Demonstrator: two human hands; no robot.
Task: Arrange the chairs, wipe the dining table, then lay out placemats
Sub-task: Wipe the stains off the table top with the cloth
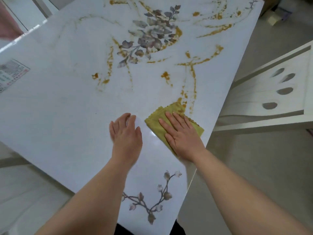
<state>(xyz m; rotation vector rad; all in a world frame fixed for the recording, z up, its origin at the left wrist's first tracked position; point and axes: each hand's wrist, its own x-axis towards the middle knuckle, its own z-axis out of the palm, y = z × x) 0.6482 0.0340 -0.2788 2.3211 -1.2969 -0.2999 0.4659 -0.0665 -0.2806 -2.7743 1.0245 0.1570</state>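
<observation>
Head view, the only 1:

- surface [59, 107]: glossy white top seen at a slant. Large grey-purple flower print [150, 34] toward the far end, 1 smaller flower sprig [152, 200] at the near edge.
- gold-brown streaks [193, 77] run around the big print and down toward the right edge. Cannot tell if they are pattern or dirt.
- cloth [152, 122]: yellow-green, folded, lying flat on the surface just inside the right edge, nearer the near end. Its far corner touches the lowest streak.
- right hand [182, 133]: palm down on the cloth, covering most of it. Grip fully flat, fingers straight and slightly spread, nothing curled around the cloth.
- left hand [126, 133]: just beside the cloth, not touching it, palm down over bare surface. Grip relaxed and holding nothing, fingers loosely bent. Motion-blurred, so contact with the surface is unclear.
- Both forearms come in over the near edge.
- printed card [11, 73]: lies on the surface at the left edge, text too small to read.
- chair [271, 99]: white, 4 oval cut-outs in the back, standing off the right edge, not touching the surface.
- pink fabric [8, 22] beyond the far-left corner, blurred.
</observation>
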